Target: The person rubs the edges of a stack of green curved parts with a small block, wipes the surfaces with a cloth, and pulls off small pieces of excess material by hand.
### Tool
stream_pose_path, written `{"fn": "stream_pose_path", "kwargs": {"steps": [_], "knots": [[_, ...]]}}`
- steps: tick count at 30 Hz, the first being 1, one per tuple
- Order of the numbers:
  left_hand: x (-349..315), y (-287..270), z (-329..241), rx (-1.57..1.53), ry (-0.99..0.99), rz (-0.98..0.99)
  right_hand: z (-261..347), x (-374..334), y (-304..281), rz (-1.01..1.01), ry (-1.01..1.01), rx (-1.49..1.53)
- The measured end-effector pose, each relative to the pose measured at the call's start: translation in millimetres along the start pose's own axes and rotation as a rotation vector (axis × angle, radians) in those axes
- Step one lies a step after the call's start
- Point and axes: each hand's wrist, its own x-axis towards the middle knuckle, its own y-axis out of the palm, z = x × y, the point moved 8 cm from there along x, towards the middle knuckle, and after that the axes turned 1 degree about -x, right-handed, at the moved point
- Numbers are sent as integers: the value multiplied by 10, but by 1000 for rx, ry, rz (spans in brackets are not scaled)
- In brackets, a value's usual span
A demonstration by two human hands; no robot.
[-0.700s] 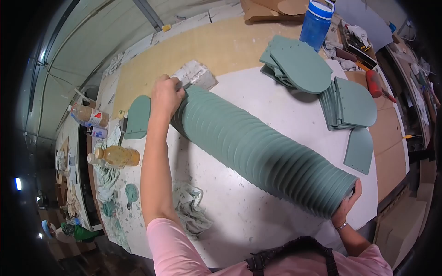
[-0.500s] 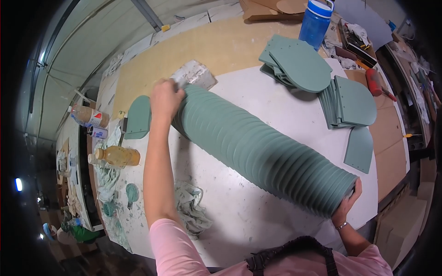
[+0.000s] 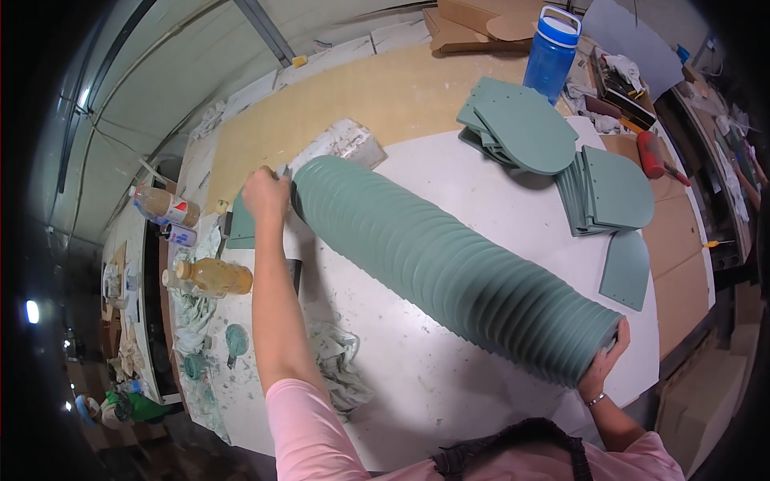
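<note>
A long row of sage-green rounded panels (image 3: 433, 248) stands packed face to face, running from the far left to the near right of the white-topped table. My right hand (image 3: 605, 357) grips its near right end, fingers bent round the last panels. Beside the far left end, a small gap away, is my left hand (image 3: 267, 192). Its fingers are closed, and a small greyish tip shows at them; what it is I cannot make out. Partly behind that hand lies a single green panel (image 3: 241, 228). A white, stained block (image 3: 341, 143) sits just behind the row's far end.
More green panels (image 3: 525, 128) are piled at the far right, with a second fanned pile (image 3: 618, 188) and one loose panel (image 3: 626, 271). A blue bottle (image 3: 551, 60) and red-handled tool (image 3: 651, 155) stand beyond. Left are a bottle of yellowish liquid (image 3: 216, 276) and crumpled cloth (image 3: 341, 365).
My left hand has come away from the far left end of the row and moved left and nearer. The right hand keeps its grip. The whole view has shifted slightly.
</note>
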Motion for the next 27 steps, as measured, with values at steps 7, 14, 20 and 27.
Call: {"fn": "stream_pose_path", "kwargs": {"steps": [7, 14, 20, 27], "knots": [[-108, 56, -598, -169, 209, -29, 22, 10, -9, -10, -28, -38], [-243, 32, -12, -224, -70, -71, 76, 15, -10, -7, -38, -35], [-363, 137, 11, -372, -47, -80, -32, -6, 2, -2, -6, -8], [-417, -177, -482, -225, 318, -194, 87, 25, -38, -23, -61, -43]]}}
